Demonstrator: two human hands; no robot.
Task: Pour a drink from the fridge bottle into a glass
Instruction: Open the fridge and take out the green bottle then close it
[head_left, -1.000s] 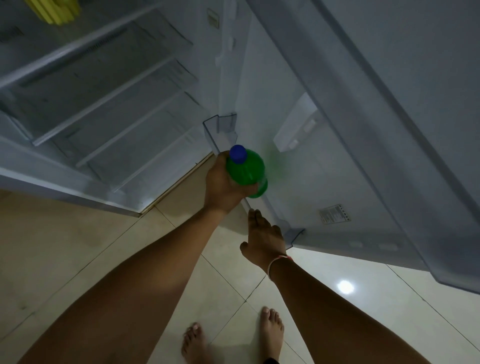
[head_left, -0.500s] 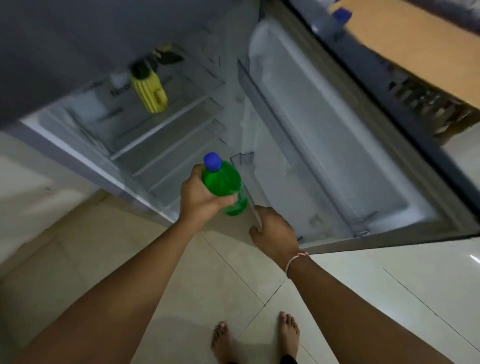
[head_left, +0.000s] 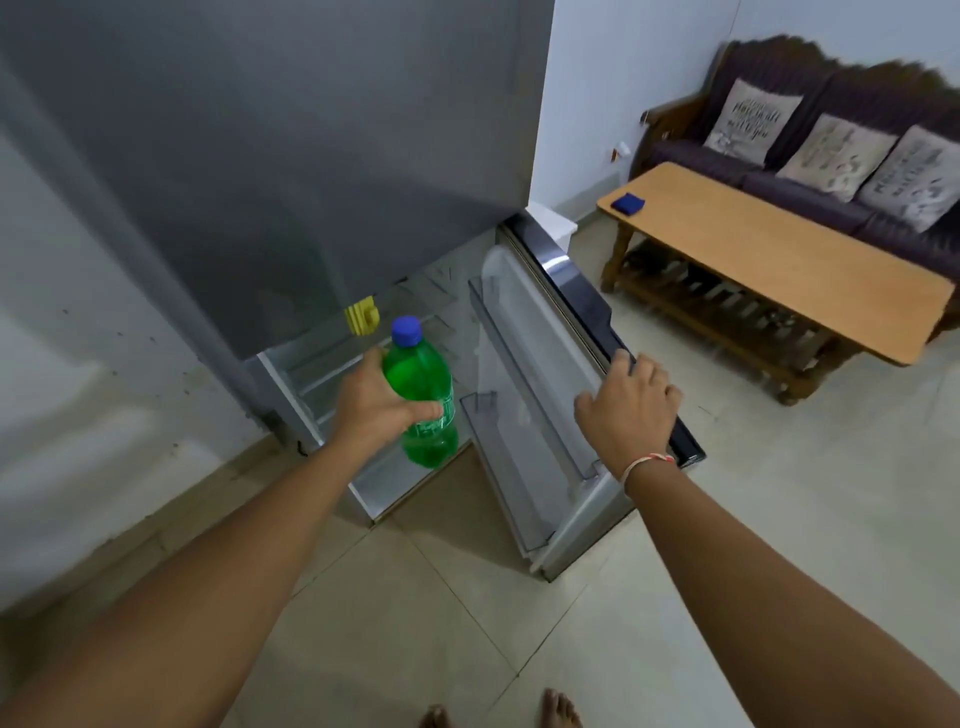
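A green plastic bottle (head_left: 422, 387) with a blue cap is held upright in my left hand (head_left: 375, 404), in front of the open lower compartment of the grey fridge (head_left: 270, 156). My left hand is shut around the bottle's middle. My right hand (head_left: 629, 410) rests on the outer edge of the open fridge door (head_left: 550, 364), fingers curled over its dark rim. No glass is in view.
A yellow object (head_left: 362, 316) sits on a fridge shelf. A wooden coffee table (head_left: 769, 260) with a small blue item (head_left: 627, 202) stands to the right, a dark sofa (head_left: 810, 130) with cushions behind it. Tiled floor lies below, with my bare feet at the bottom edge.
The view has risen and pulled back from the fridge. My left hand has lifted the bottle clear of the door shelf. My right hand has moved from low beside the door onto its outer edge.
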